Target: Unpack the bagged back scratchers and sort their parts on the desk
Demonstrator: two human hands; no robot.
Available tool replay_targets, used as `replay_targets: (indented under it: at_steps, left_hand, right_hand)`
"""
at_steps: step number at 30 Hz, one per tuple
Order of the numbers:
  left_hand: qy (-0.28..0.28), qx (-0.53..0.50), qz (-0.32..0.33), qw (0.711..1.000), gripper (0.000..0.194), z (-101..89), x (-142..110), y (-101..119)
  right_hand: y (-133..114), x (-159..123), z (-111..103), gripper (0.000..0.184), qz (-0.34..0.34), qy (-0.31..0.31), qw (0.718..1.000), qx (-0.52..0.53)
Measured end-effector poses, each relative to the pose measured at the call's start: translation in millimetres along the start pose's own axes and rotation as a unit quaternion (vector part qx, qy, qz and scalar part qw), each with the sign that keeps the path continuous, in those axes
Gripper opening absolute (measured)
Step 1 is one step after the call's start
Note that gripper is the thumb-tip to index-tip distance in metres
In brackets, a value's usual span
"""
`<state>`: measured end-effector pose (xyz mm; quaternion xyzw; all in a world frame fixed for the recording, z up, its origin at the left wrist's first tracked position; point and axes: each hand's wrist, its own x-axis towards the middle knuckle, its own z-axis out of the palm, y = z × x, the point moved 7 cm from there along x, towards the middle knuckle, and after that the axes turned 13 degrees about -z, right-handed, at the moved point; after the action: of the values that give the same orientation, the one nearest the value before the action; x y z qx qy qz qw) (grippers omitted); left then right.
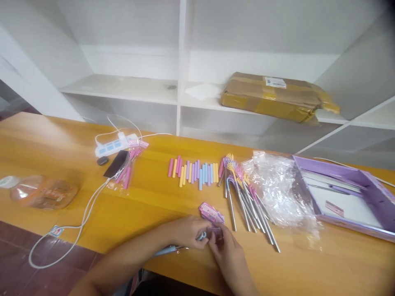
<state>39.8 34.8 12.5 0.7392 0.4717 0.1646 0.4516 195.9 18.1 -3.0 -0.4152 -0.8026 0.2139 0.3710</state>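
Observation:
My left hand [185,232] is closed on a light blue pen-like stick [168,249] with a metal end, near the table's front edge. My right hand [228,246] pinches a small purple piece [216,232] against the stick's tip. A small pink and purple pack [210,212] lies just behind my fingers. Farther back lies a row of several pastel sleeves [193,169] in pink, yellow, purple and blue. To the right are several metal rods [247,197] with coloured ends.
The orange wooden table [148,201] also holds a crumpled clear plastic bag [277,185], an open purple box [345,193], a white power strip [115,144] with cables, a packet of pink sticks [126,168] and a clear bottle [40,191]. A taped cardboard parcel [274,96] lies on the white shelves.

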Motion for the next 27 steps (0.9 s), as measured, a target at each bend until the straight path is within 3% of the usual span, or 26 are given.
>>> replay_targets:
  at_steps: [4, 10, 14, 18, 21, 23, 27]
  left_hand:
    - [-0.044, -0.016, -0.025, 0.999, 0.025, 1.5, -2.5, -0.5]
    - [-0.017, -0.039, -0.024, 0.999, 0.038, 3.8, -1.8, -3.3]
    - [-0.010, -0.053, -0.014, 0.998, 0.049, 3.6, -2.4, -2.9]
    - [0.000, -0.063, -0.037, 0.997, 0.046, 2.0, -2.6, -6.3]
    - [-0.007, -0.067, -0.034, 0.997, 0.043, 3.0, -1.9, -6.5]
    - [0.001, -0.058, -0.029, 0.998, 0.039, 2.1, -1.3, -6.0]
    - [0.017, -0.052, -0.040, 0.998, 0.041, -1.7, -1.1, -6.0]
  right_hand:
    - [2.2, 2.8, -4.1, 0.029, 0.008, 0.010, 1.000, -0.018]
    - [9.8, 5.6, -16.1, 0.023, 0.063, 0.084, 0.994, 0.027]
    - [2.5, 5.8, -32.0, 0.013, -0.027, 0.145, 0.989, -0.015]
    - [-17.8, 4.4, -31.3, 0.020, -0.177, 0.095, 0.978, -0.057]
    - [-19.8, 6.1, -25.2, 0.018, -0.171, 0.052, 0.983, -0.052]
    - [-18.4, 7.7, -25.3, 0.020, -0.157, 0.064, 0.984, -0.046]
    - [-8.9, 9.7, -24.7, 0.003, -0.116, 0.083, 0.989, -0.044]
